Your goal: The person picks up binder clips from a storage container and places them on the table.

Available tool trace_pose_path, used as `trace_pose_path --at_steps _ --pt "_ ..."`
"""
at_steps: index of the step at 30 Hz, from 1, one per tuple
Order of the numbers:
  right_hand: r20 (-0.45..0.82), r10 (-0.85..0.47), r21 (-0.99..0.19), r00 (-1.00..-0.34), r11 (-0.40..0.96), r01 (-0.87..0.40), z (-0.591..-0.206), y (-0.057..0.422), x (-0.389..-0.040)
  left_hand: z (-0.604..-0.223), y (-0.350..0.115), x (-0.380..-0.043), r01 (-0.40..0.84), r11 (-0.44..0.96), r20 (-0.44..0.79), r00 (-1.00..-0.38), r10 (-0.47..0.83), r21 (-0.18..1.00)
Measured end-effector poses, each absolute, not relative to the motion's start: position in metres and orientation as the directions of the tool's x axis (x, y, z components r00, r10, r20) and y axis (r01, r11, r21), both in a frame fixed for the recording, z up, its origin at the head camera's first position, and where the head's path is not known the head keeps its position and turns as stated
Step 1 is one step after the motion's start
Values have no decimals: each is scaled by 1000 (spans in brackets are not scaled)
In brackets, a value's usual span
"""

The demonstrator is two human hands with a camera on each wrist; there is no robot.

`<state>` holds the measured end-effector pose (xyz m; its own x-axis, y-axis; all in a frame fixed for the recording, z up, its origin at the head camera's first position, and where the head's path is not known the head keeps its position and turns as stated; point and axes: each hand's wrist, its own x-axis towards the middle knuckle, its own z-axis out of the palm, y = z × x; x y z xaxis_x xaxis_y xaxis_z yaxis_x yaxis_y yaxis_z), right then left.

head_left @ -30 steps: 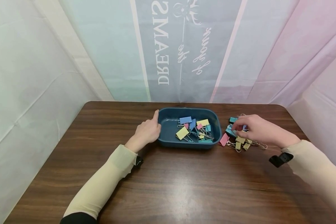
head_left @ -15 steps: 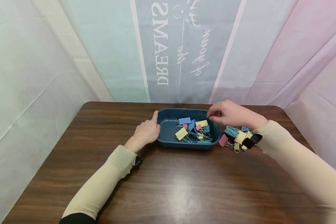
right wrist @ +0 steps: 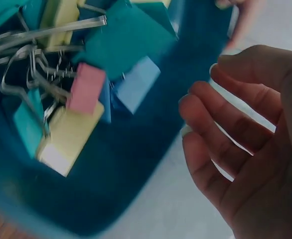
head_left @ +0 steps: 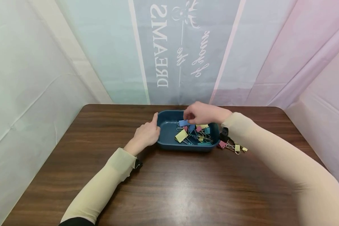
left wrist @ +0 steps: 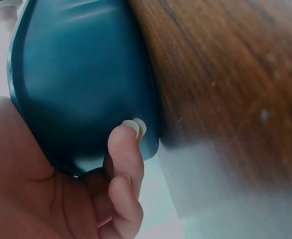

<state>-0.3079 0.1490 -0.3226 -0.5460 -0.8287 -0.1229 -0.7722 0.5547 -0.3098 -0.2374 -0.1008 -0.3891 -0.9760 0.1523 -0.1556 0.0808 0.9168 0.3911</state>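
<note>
L hand at L end of dk-blue plastic bin: index extended at rim, other fingers bent vs. outer wall; can't tell if grip pinches it. R hand above bin's far side, grip slack, fingers loosely bent. Bin on table, holds jumbled binder clips (yel., blue, pink, teal). Extra clips, pink + yel., on table just R of bin.

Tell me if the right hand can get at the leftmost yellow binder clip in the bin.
Likely yes: the right hand hangs over the dark blue bin, apparently holding nothing, and nothing seems to cover the yellow binder clip.
</note>
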Motion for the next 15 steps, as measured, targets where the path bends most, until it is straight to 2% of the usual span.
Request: trace_pose_path --at_steps 7,10,15 --pt "-329 -806 -247 -492 576 -779 -340 118 -299 -389 -100 -238 78 917 -159 -976 150 391" --pt "-376 -805 -195 -460 554 -809 -343 108 -295 -388 -100 -238 75 917 -166 -975 151 393" --pt "-431 -781 -180 -453 566 -805 -346 98 -290 -388 -101 -238 73 916 -171 -974 151 394"
